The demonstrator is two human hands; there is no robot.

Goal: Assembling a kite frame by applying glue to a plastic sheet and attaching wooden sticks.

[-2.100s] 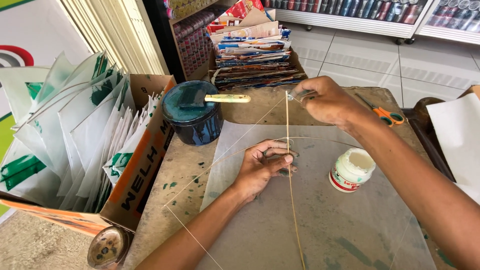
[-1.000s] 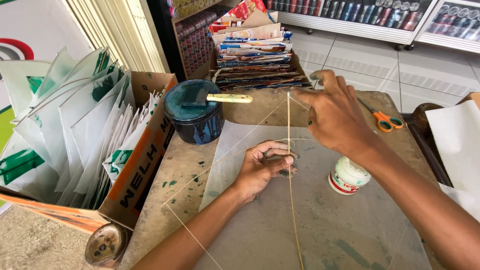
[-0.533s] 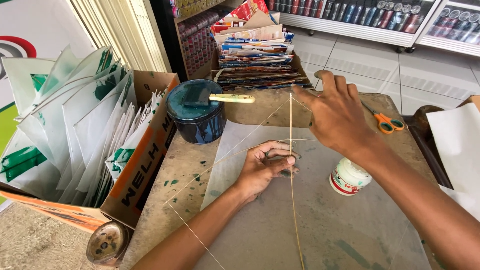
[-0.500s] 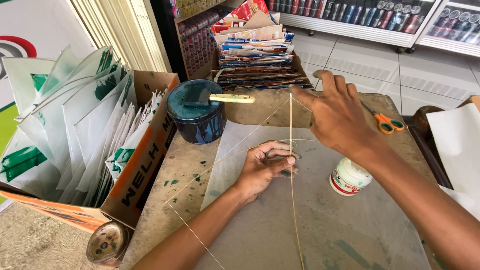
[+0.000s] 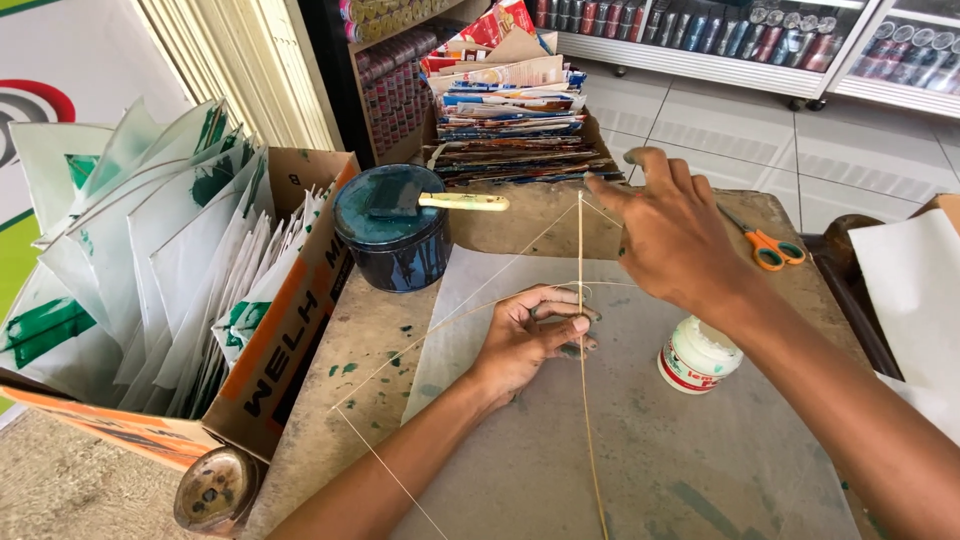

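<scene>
Over the translucent sheet [image 5: 640, 440] on the tabletop [image 5: 330, 400], my left hand [image 5: 530, 338] stays pinched where the thin sticks [image 5: 581, 300] cross. My right hand [image 5: 670, 235] has slid nearer, fingers loosely spread atop the upright stick, so the frame's staying lined up.

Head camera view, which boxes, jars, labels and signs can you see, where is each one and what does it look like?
Brown cardboard box, left of the table: orange band, dark lettering, holds white-and-green sheets.
Small white jar, right of the left hand: round, red-and-white label.
Dark blue round tin, behind the sheet: brush on the lid.
White sign, far left: red and grey rings, green stripe.
Stacked colourful packets, table's far edge.
</scene>
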